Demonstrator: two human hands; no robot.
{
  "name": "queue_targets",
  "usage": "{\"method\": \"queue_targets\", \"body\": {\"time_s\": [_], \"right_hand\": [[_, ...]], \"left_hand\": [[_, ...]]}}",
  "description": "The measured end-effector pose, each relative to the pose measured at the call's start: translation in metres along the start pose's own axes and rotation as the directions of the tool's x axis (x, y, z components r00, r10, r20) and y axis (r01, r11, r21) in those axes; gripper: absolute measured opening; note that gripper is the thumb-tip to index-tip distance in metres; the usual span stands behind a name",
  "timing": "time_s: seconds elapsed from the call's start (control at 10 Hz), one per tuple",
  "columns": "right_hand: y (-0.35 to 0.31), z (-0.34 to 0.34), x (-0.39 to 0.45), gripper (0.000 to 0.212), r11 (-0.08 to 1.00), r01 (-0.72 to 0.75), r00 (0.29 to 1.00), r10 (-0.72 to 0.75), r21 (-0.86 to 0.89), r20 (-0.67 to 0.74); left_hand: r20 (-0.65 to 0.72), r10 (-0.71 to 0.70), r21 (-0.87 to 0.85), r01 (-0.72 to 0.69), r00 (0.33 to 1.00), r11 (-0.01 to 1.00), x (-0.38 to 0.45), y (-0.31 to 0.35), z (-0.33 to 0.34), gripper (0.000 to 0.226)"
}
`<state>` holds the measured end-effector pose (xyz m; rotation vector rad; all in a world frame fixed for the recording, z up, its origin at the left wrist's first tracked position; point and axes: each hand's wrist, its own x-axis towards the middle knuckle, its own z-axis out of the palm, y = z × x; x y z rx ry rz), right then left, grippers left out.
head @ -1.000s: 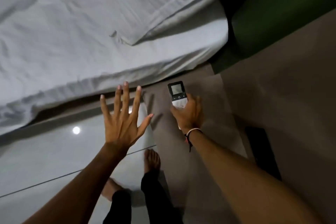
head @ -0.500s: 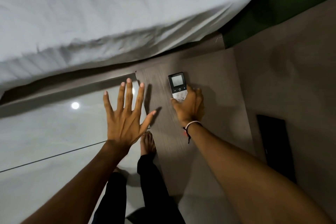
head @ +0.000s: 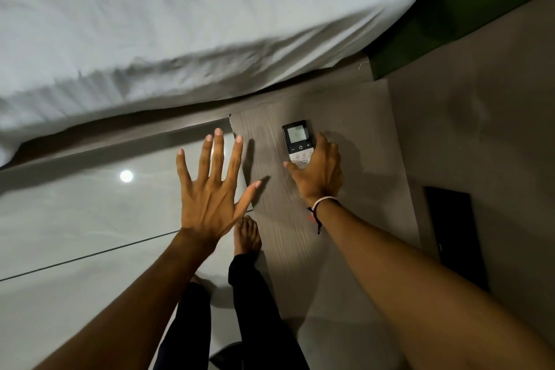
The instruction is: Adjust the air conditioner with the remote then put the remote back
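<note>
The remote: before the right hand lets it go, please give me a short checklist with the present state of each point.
1. Remote over the wooden surface, not past its edge: ok.
2. Remote lying flat on it: cannot tell.
3. Screen facing up: ok.
4. Right hand fingers on the remote's lower end only: ok.
5. Left hand open, apart from the remote: ok.

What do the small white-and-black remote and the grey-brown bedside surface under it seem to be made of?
The small white-and-black remote: likely moulded plastic, matte white lower body, glossy black top framing a grey display. The grey-brown bedside surface: probably wood-look laminate, given the fine straight grain lines and dull, low sheen; real veneer can't be ruled out. The right hand covers the remote's lower end.
</note>
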<state>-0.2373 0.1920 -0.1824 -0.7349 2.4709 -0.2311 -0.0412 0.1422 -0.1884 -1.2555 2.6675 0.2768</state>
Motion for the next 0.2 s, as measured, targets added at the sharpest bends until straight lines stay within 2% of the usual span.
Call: {"method": "queue_targets", "body": {"time_s": [0.1,0.2], "right_hand": [[-0.018,-0.023,-0.003,0.089,0.996,0.083,0.996,-0.084,-0.039,-0.035],[-0.051,-0.053,-0.010,0.087,0.968,0.240,0.960,-0.247,-0.067,-0.132]], "left_hand": [[-0.013,-0.013,0.020,0.014,1.000,1.000,0.002,-0.013,-0.029,0.086],[-0.108,-0.050,0.012,0.052,0.993,0.999,0.001,-0.030,-0.073,0.084]]}}
